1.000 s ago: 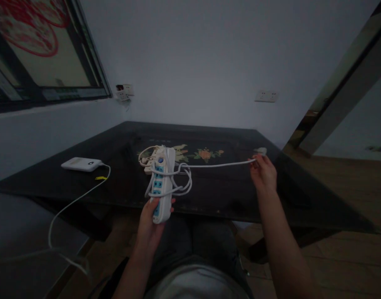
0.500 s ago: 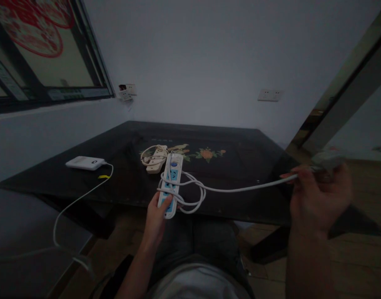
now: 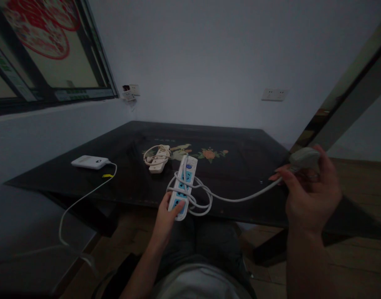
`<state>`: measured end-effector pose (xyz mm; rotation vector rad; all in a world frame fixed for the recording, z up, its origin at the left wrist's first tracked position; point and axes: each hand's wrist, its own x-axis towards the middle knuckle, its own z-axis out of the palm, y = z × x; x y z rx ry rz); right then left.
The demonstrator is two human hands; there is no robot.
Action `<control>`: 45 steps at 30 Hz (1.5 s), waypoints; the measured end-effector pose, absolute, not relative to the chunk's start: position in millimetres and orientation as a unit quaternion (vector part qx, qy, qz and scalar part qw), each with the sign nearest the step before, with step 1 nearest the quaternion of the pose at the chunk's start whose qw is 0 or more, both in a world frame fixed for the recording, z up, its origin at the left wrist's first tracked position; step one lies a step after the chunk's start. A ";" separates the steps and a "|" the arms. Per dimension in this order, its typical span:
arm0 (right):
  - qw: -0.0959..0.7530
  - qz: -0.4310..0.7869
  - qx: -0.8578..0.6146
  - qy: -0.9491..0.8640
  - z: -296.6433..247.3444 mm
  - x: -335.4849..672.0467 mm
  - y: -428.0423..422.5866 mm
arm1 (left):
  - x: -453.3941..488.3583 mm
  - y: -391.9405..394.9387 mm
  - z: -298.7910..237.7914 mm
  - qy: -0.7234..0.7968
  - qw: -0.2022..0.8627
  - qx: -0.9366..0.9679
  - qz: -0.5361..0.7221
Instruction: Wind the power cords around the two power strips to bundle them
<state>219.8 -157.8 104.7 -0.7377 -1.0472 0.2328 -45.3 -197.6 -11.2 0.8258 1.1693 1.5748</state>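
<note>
Now L hand (image 3: 165,218) gripping power strip (image 3: 183,187), R hand (image 3: 308,195) pinching its plug (image 3: 304,158), cord (image 3: 240,197) slack between.

A pale, bluish-white plaster wall (image 3: 209,54) closes the far side of the room and runs on along the left. There a dark-framed window (image 3: 44,62) carries a red round paper cut-out (image 3: 37,29) on its pane. A white rectangular wall socket (image 3: 274,94) sits on the far wall to the right, and another white socket plate (image 3: 130,90) near the left corner. A black glossy glass-topped table (image 3: 249,166), painted with a floral motif (image 3: 209,154) at its middle, fills the centre. On the right, a dark slanted door frame (image 3: 352,91) rises above the brown wooden plank floor (image 3: 361,257). The light is dim and cool.
</note>
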 end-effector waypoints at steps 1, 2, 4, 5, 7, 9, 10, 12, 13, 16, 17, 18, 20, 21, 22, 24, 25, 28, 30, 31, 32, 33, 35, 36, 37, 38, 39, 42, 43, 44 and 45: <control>0.788 0.116 -0.343 -0.498 104.8 216.7 -160.4 | -44.2 -198.5 -10.8 0.480 0.481 0.345 0.647; 0.780 0.123 -0.343 -0.509 104.6 213.6 -163.0 | -42.9 -199.4 -10.1 0.478 0.480 0.349 0.647; 0.758 0.137 -0.345 -0.536 103.5 207.5 -167.7 | -40.4 -201.1 -8.5 0.476 0.484 0.354 0.643; 0.744 0.143 -0.348 -0.553 102.6 204.6 -169.6 | -39.2 -201.7 -7.9 0.476 0.487 0.355 0.640; 0.712 0.148 -0.353 -0.589 100.3 199.0 -172.4 | -37.5 -202.4 -7.5 0.481 0.489 0.356 0.634; 0.676 0.150 -0.361 -0.625 98.0 193.9 -173.7 | -36.2 -202.9 -7.7 0.484 0.487 0.360 0.632; 0.660 0.149 -0.364 -0.640 97.0 191.5 -174.0 | -35.6 -203.3 -7.8 0.485 0.485 0.364 0.631; 0.632 0.149 -0.363 -0.668 95.6 186.9 -174.0 | -34.2 -204.3 -7.4 0.485 0.483 0.369 0.628; 0.621 0.151 -0.358 -0.680 95.2 184.6 -173.9 | -33.4 -205.0 -6.9 0.485 0.485 0.370 0.626; 0.607 0.165 -0.342 -0.698 95.6 177.6 -173.5 | -30.7 -207.2 -4.5 0.481 0.497 0.373 0.619; 0.609 0.169 -0.338 -0.697 96.5 175.3 -173.3 | -29.9 -207.8 -3.7 0.480 0.500 0.375 0.615; 0.613 0.172 -0.335 -0.695 97.7 172.9 -173.1 | -29.3 -208.3 -3.0 0.481 0.501 0.378 0.612; 0.625 0.177 -0.325 -0.688 101.2 168.4 -172.9 | -28.6 -208.8 -2.2 0.487 0.501 0.377 0.608; 0.631 0.180 -0.319 -0.684 103.4 166.2 -172.9 | -28.5 -208.9 -2.1 0.488 0.502 0.375 0.607; 0.638 0.182 -0.314 -0.680 105.6 164.2 -173.1 | -28.5 -208.9 -2.1 0.488 0.504 0.373 0.607; 0.652 0.187 -0.308 -0.667 109.6 160.6 -173.8 | -28.7 -208.6 -2.5 0.486 0.509 0.370 0.607; 0.660 0.190 -0.306 -0.659 111.1 159.2 -174.3 | -28.8 -208.5 -2.7 0.484 0.512 0.368 0.607; 0.679 0.199 -0.307 -0.636 112.7 156.4 -175.9 | -28.9 -208.4 -2.9 0.485 0.511 0.368 0.607; 0.688 0.207 -0.304 -0.626 111.9 155.5 -176.7 | -28.7 -208.6 -2.9 0.486 0.506 0.375 0.606; 0.693 0.211 -0.297 -0.622 111.3 155.3 -176.9 | -28.7 -208.8 -2.9 0.486 0.506 0.378 0.604; 0.700 0.213 -0.286 -0.619 110.7 155.1 -176.7 | -28.6 -208.9 -3.1 0.485 0.507 0.379 0.603; 0.707 0.214 -0.273 -0.616 110.1 155.0 -176.4 | -28.6 -208.9 -3.3 0.484 0.510 0.377 0.602; 0.720 0.213 -0.246 -0.613 109.6 155.0 -174.9 | -28.5 -208.6 -4.2 0.482 0.520 0.368 0.602; 0.724 0.214 -0.233 -0.613 109.6 155.0 -174.0 | -28.5 -208.4 -4.8 0.481 0.523 0.362 0.603; 0.726 0.217 -0.221 -0.614 109.9 155.1 -173.2 | -28.5 -208.1 -5.4 0.480 0.526 0.358 0.604; 0.727 0.222 -0.209 -0.616 110.2 155.2 -172.5 | -28.4 -207.8 -5.8 0.479 0.526 0.356 0.606; 0.727 0.227 -0.197 -0.618 110.7 155.3 -172.1 | -28.3 -207.6 -6.2 0.478 0.527 0.355 0.607; 0.725 0.240 -0.179 -0.620 112.4 155.6 -172.7 | -27.9 -207.0 -6.7 0.470 0.533 0.356 0.607; 0.724 0.244 -0.178 -0.621 112.9 155.6 -173.3 | -27.7 -206.9 -6.7 0.467 0.534 0.358 0.607; 0.722 0.246 -0.178 -0.621 113.3 155.7 -174.1 | -27.5 -206.9 -6.7 0.465 0.534 0.360 0.608; 0.720 0.249 -0.179 -0.623 113.7 155.8 -174.8 | -27.4 -207.0 -6.6 0.463 0.533 0.362 0.609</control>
